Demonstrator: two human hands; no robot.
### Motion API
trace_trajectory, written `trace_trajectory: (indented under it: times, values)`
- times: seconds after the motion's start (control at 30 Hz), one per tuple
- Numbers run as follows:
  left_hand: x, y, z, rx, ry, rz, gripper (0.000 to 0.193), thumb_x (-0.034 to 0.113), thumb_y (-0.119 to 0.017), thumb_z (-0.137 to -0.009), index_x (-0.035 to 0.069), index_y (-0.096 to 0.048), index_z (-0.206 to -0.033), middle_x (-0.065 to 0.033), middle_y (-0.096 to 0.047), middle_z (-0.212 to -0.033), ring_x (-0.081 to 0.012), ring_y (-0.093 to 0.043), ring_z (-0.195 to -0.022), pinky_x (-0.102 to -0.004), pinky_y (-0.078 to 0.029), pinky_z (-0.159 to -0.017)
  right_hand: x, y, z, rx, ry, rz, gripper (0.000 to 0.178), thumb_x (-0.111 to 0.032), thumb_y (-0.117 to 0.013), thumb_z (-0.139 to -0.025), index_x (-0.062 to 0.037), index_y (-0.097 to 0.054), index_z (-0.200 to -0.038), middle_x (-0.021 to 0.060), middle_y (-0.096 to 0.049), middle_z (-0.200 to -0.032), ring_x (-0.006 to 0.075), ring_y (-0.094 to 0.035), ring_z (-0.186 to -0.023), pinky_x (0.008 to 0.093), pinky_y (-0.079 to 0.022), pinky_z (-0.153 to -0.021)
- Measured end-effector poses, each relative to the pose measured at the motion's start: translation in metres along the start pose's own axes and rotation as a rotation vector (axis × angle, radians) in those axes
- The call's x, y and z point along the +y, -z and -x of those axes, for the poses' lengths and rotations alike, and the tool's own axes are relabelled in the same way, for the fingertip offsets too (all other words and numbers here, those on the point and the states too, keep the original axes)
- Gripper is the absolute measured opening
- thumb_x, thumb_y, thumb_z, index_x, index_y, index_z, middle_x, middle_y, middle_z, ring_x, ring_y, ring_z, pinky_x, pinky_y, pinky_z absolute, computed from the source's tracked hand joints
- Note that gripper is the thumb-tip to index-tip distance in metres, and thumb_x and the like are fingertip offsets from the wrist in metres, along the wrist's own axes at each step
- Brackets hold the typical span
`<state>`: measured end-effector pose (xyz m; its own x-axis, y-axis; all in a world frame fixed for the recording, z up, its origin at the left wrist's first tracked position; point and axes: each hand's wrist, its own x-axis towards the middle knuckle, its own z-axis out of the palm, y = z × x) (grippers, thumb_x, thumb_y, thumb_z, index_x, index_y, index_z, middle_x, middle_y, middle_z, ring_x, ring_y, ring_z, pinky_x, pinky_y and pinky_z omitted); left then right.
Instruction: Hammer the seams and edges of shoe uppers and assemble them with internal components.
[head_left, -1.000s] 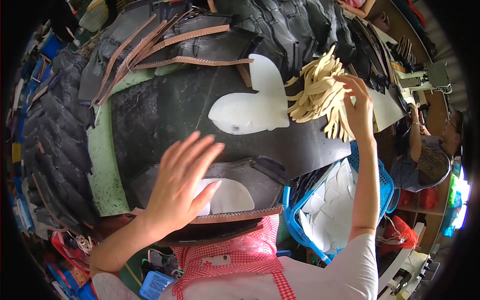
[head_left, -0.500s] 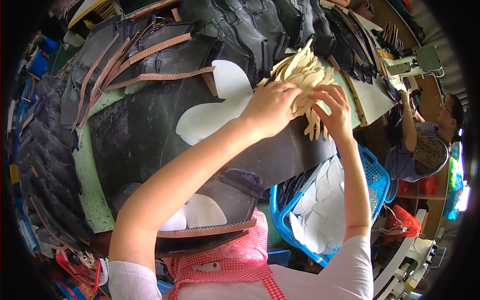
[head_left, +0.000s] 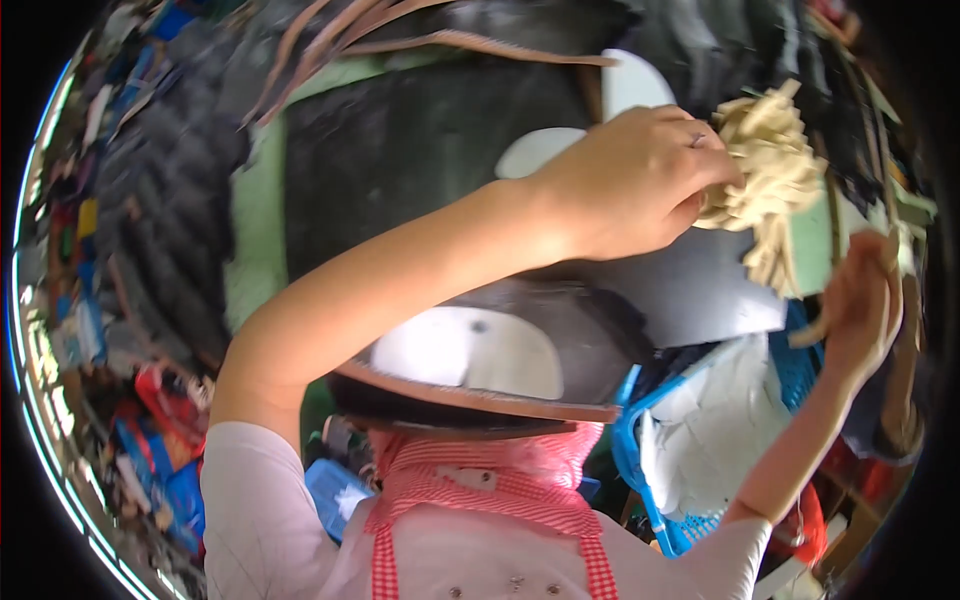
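Observation:
My left hand [head_left: 645,180] is closed, its fingers curled down at the near-left side of a heap of thin beige leaf-shaped pieces [head_left: 775,150]. The fingertips are hidden, so what they pinch does not show. Off to the right, apart from the heap, my right hand [head_left: 862,305] is smeared by motion. A small pale sliver appears by its fingers, too blurred to name. Left of the heap, a white rounded piece [head_left: 638,82] and a second white piece [head_left: 535,150], partly covered by my left hand, lie on a large black sheet [head_left: 430,130].
Close to my body lies a dark panel with a brown toothed edge [head_left: 480,395], bearing white rounded pieces [head_left: 470,350]. A blue basket [head_left: 627,440] of white pieces stands at the right. Overlapping black pieces [head_left: 170,200] line the left; brown strips [head_left: 480,42] lie at the back.
My right hand has left the beige heap, moving right and toward me. My left hand stays at the heap. The whole view has swung, shifting the table and basket rightward in the picture.

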<state>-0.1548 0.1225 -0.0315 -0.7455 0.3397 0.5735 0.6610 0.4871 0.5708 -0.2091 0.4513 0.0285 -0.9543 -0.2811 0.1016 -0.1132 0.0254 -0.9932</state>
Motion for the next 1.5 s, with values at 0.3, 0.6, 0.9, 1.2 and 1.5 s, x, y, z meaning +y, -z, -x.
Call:
trace_trajectory:
  times: [0.3,0.6,0.9,1.2,1.5]
  values:
    - [0.085,0.128,0.216,-0.242,0.434,-0.300,0.036,0.004,-0.074,-0.073,0.012,-0.075,-0.109,-0.0100,-0.064,-0.121,-0.0322,-0.058,-0.118,-0.0449,-0.049,-0.096,-0.021,-0.156,0.034,-0.413,-0.334,0.252,0.039,-0.040,-0.055,-0.100,-0.0009,-0.059,-0.099,-0.0036,-0.044,-0.070,0.0033,-0.036,-0.057,0.0184,-0.027,-0.051]
    - [0.089,0.097,0.263,-0.028,0.425,-0.334,0.039,0.011,-0.075,-0.075,0.014,-0.076,-0.113,-0.0123,-0.062,-0.132,-0.0318,-0.057,-0.123,-0.0483,-0.049,-0.101,0.004,-0.302,0.066,-0.767,-0.352,0.335,0.013,-0.005,-0.075,-0.089,0.0012,-0.067,-0.097,0.0066,-0.071,-0.080,0.0104,-0.068,-0.070,0.0230,-0.051,-0.062]
    - [0.087,0.091,0.273,0.054,0.369,-0.321,0.034,0.017,-0.077,-0.079,0.021,-0.077,-0.112,-0.0045,-0.061,-0.125,-0.0285,-0.059,-0.122,-0.0444,-0.049,-0.101,0.026,-0.328,0.072,-0.633,-0.287,0.528,0.010,-0.004,-0.075,-0.088,-0.0023,-0.069,-0.096,0.0079,-0.072,-0.076,0.0141,-0.071,-0.067,0.0261,-0.053,-0.059]
    - [0.085,0.095,0.265,0.004,0.416,-0.363,0.041,0.008,-0.072,-0.079,0.014,-0.073,-0.120,-0.0096,-0.060,-0.129,-0.0318,-0.064,-0.121,-0.0430,-0.050,-0.097,0.002,-0.308,0.076,-0.580,-0.179,0.782,0.014,-0.001,-0.073,-0.089,0.0001,-0.062,-0.099,0.0085,-0.069,-0.073,0.0149,-0.067,-0.058,0.0253,-0.049,-0.052]
    - [0.092,0.104,0.234,-0.260,0.550,-0.466,0.054,0.017,-0.059,-0.079,0.008,-0.067,-0.131,-0.0073,-0.057,-0.137,-0.0269,-0.055,-0.126,-0.0431,-0.043,-0.099,0.018,-0.284,0.068,-0.558,-0.142,0.769,0.015,0.001,-0.075,-0.085,-0.0025,-0.064,-0.095,0.0073,-0.069,-0.074,0.0149,-0.068,-0.062,0.0270,-0.051,-0.055]
